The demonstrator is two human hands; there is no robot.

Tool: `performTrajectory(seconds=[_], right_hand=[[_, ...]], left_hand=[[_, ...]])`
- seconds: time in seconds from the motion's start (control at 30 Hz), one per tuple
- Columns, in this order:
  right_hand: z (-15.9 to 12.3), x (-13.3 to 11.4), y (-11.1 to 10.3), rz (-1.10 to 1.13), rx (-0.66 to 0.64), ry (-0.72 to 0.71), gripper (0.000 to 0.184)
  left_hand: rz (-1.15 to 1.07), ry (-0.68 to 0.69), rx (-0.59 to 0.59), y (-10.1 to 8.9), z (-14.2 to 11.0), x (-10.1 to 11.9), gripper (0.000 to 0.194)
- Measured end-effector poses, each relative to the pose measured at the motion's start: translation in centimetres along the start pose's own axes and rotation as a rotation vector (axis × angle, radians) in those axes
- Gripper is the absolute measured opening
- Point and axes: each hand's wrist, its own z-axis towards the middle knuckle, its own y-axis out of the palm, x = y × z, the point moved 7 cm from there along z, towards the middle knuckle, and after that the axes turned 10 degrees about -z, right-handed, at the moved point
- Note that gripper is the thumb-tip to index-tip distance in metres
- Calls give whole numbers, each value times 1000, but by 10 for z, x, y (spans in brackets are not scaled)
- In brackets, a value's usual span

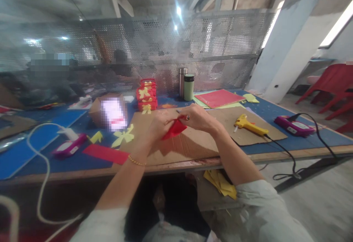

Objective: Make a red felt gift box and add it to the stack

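Observation:
Over a brown cardboard sheet [154, 150], both hands are closed on a small folded piece of red paper [175, 129]. My left hand [160, 125] grips its left side, and my right hand [199, 117] pinches its upper right edge. A small dark tip pokes out by the right fingers; what it belongs to I cannot make out. Left of the hands lie a red paper strip [106, 154] and a pale yellow flower-shaped cutout [123, 135]. A stack of red pieces with yellow bows [147, 96] stands farther back.
A yellow glue gun [250, 125] with a black cord lies on cardboard at right, near a purple power box [293, 126]. Another purple box [69, 145] and a lit phone [114, 114] sit at left. Two flasks [189, 87] and red sheets [220, 98] are behind.

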Motion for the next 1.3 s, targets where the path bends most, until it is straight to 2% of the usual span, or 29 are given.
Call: performTrajectory(seconds=[0.17,0.37,0.53,0.63,0.7,0.77,0.87,0.9,0.97,1.03,1.17,1.3], right_hand=[[3,0,2,-58,-46,-37,23],[3,5,2,37,-76,57,18],[-5,7,-11,132,-1,82,16],[-30,21,-34,96,94,115,19],[-60,46,-53,3,177,212,22],[-98,85,-69,-142,212,377,25],[-161,146,-83,-418,118,689,32],[-180,162,-85,-498,56,790,35],[-208,182,-83,-563,-79,905,38],[-219,187,-78,-535,-168,911,39],[-214,180,-64,-484,-254,839,35],[-212,180,-45,-600,-364,837,32]], left_hand=[[-88,-48,30,-5,2,4,33],[-116,-41,46,-7,2,6,30],[-63,-58,99,-12,0,4,27],[-41,-63,117,-13,-1,3,28],[-30,-52,128,-14,-1,2,28],[-31,-34,140,-14,0,1,27],[-52,-12,154,-16,1,0,24],[-60,-11,147,-16,2,-1,24],[-67,-4,157,-17,3,-5,24],[-69,-1,199,-21,3,-10,21],[-77,-25,230,-23,1,-21,21],[-29,-59,282,-29,-3,-25,23]])
